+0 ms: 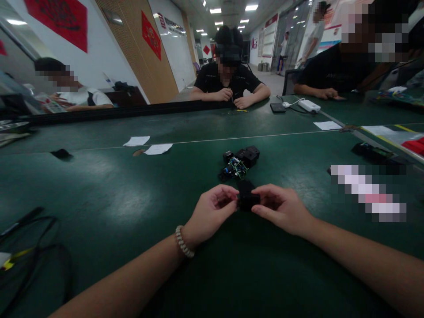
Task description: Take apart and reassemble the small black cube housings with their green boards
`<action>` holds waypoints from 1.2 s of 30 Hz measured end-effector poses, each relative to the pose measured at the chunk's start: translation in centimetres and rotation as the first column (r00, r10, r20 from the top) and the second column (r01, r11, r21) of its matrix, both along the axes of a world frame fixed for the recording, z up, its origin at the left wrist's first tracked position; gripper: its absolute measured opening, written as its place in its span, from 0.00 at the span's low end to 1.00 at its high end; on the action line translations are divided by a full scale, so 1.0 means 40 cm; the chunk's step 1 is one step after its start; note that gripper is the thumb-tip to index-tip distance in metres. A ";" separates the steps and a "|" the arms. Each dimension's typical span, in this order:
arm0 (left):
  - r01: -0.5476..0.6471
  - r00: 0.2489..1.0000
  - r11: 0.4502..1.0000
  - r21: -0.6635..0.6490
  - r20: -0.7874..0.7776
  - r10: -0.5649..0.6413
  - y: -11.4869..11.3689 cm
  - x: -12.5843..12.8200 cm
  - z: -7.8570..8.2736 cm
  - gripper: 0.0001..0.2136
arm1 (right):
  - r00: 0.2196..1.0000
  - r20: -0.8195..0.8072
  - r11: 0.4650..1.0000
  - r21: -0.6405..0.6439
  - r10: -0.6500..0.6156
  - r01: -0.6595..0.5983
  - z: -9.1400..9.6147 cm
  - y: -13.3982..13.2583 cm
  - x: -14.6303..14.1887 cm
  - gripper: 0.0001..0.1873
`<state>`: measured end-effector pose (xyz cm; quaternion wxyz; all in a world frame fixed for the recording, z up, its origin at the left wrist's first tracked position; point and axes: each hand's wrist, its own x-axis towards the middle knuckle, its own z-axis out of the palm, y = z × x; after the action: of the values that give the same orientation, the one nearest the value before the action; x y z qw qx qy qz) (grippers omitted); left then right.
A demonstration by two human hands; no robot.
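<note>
My left hand (213,207) and my right hand (280,207) meet over the green table (115,198), each pinching one side of a small black block-shaped part (247,198). The fingers of both hands are curled round it. A beaded bracelet (183,242) circles my left wrist. Just beyond the hands lies a cluster of small black parts with a green circuit board (239,163).
Paper slips (147,145) lie at the table's middle left, black cables (29,247) at the near left. A white power strip (308,105) and a dark phone (277,107) sit far right. People sit across the table and at both sides.
</note>
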<state>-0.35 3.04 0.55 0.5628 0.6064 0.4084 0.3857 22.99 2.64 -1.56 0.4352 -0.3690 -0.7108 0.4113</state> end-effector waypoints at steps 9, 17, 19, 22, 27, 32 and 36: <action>-0.018 1.000 1.000 -0.011 0.014 0.019 0.005 -0.001 -0.011 0.08 | 0.998 0.031 0.996 0.075 0.056 -0.059 -0.014 0.002 0.002 0.31; -0.012 0.999 1.000 -0.022 0.029 0.012 0.002 0.002 0.000 0.08 | 0.994 0.109 0.991 0.128 0.027 -0.041 -0.010 0.001 -0.001 0.29; -0.007 0.999 1.000 -0.016 0.032 0.008 0.002 0.001 -0.001 0.09 | 0.990 0.141 0.987 0.160 0.009 -0.032 -0.004 0.000 -0.002 0.28; 0.013 1.000 1.000 -0.017 0.025 -0.013 0.002 0.000 -0.004 0.11 | 0.982 0.187 0.973 0.229 -0.035 -0.009 0.003 0.000 -0.003 0.26; 0.026 0.999 1.000 -0.011 0.026 -0.026 0.001 -0.001 -0.007 0.13 | 0.979 0.183 0.964 0.261 -0.092 0.041 0.007 0.000 -0.003 0.22; 0.013 1.000 0.999 0.030 -0.012 -0.013 -0.003 -0.003 -0.008 0.15 | 0.985 0.147 0.980 0.187 -0.095 0.067 0.008 -0.001 -0.004 0.18; 0.030 0.999 0.999 0.045 -0.020 -0.029 -0.006 -0.004 -0.012 0.17 | 0.977 0.175 0.969 0.233 -0.121 0.079 0.011 -0.001 -0.004 0.16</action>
<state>-0.50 2.81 0.08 0.5505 0.6289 0.3958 0.3806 22.83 2.61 -1.12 0.4255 -0.3900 -0.7710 0.2692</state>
